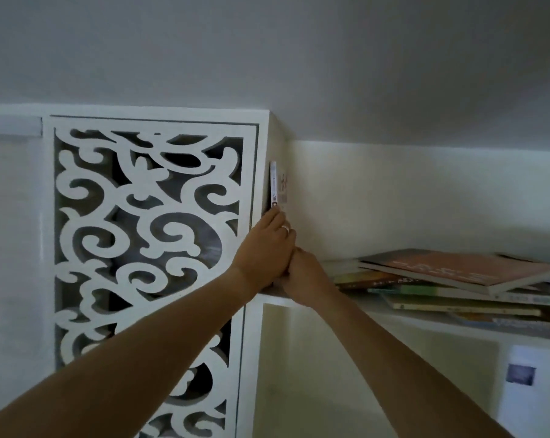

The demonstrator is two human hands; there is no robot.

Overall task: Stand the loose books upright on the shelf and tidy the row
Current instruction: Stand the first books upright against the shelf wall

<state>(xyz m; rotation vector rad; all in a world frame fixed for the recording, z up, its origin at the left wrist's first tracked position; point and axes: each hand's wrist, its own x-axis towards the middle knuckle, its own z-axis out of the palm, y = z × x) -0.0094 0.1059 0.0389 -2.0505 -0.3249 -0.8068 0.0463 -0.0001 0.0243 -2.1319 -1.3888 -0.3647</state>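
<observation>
Head view: both hands, left (268,248) and right (305,276), hold a book (274,184) upright (right's grip unclear).

Shelf (299,301): board painted white, smooth, faint sheen along its front edge; fretwork panel (147,235) at the shelf's left end: white-painted board cut through in scrolls, smooth faces, matt; upright book (274,184) against the left end wall: paper, glossy white spine with print; stack of books (450,279) lying flat toward the shelf's right end: paper covers, top one matt reddish-brown, page edges pale and dull; ring (285,229) on the left hand (267,248): pale, metal-looking, shiny; wall (393,191) behind: painted plaster, matt, smooth; sheet (520,377) below the shelf: paper, flat, dull.
</observation>
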